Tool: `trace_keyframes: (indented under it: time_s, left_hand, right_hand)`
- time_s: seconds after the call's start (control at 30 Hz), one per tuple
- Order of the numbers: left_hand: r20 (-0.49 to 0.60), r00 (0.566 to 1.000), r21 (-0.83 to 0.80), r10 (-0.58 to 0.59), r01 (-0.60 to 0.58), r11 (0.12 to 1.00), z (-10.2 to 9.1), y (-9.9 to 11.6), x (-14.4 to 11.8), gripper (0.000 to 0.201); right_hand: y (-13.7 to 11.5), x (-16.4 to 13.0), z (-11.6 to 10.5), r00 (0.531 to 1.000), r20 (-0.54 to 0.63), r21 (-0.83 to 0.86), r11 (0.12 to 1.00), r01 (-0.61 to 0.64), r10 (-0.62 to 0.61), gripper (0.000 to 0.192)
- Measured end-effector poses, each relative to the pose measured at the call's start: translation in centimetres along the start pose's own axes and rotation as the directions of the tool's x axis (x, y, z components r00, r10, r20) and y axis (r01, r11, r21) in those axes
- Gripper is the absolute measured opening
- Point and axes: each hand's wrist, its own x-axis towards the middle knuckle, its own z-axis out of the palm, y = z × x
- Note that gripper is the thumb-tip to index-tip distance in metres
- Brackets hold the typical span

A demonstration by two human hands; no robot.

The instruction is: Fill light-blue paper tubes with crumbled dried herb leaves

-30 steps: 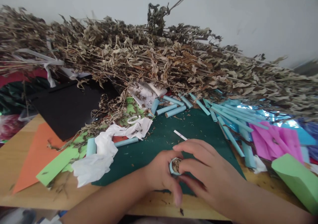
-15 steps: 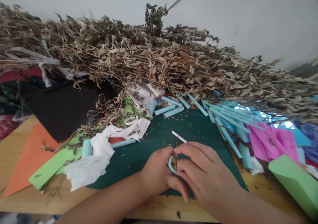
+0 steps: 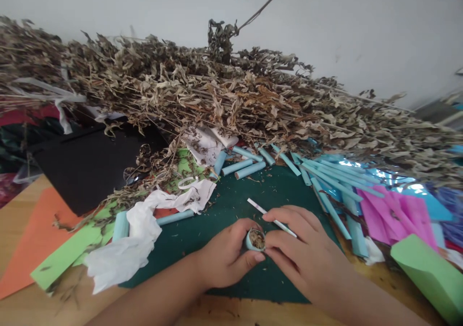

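Observation:
My left hand (image 3: 229, 253) is wrapped round a short light-blue paper tube (image 3: 248, 241), its open end facing up towards me. Crumbled dried leaves (image 3: 256, 239) fill the opening. Against the tube's right rim, the fingertips of my right hand (image 3: 304, 253) are pinched together; whether anything is between them is hidden. A thin white stick (image 3: 255, 206) slants past under the right index finger, above the dark green mat (image 3: 231, 200). I cannot tell whether that finger touches it.
Dried leafy stems (image 3: 202, 85) are heaped along the wall. Several blue paper tubes (image 3: 249, 170) lie behind my hands, with thinner ones (image 3: 333, 176) at the right. Crumpled white tissue (image 3: 123, 253), orange paper (image 3: 32, 239), pink paper (image 3: 401, 215) and green paper (image 3: 427, 268) surround the mat.
My right fingers have drawn back from over the tube's mouth to its right rim. More of the leaf filling and of the white stick now shows. The view has tilted slightly.

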Motion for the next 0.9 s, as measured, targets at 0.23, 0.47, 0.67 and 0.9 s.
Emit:
trace_keyframes:
  time_s: [0.23,0.47,0.67,0.9]
  left_hand:
    - [-0.080,0.997,0.119,-0.012,0.021,0.993,0.6,-0.1,-0.1,0.027]
    - [-0.082,0.997,0.172,0.002,0.012,0.985,0.7,-0.2,0.1,0.027]
    - [-0.115,0.993,0.195,-0.019,0.042,0.980,1.0,-0.2,0.1,0.033]
    - [-0.118,0.991,0.151,-0.058,0.076,0.986,1.3,-0.9,0.1,0.045]
  right_hand:
    - [-0.4,-0.9,0.2,0.998,-0.057,0.085,0.996,0.027,-0.022,0.018]
    - [-0.7,-0.4,-0.1,0.999,0.037,0.011,0.999,-0.033,0.033,0.011]
    - [-1.2,-0.1,0.1,0.993,0.095,-0.015,0.998,-0.065,0.066,0.015]
    - [-1.5,0.4,0.0,0.984,0.147,0.027,0.994,-0.105,0.100,0.016]
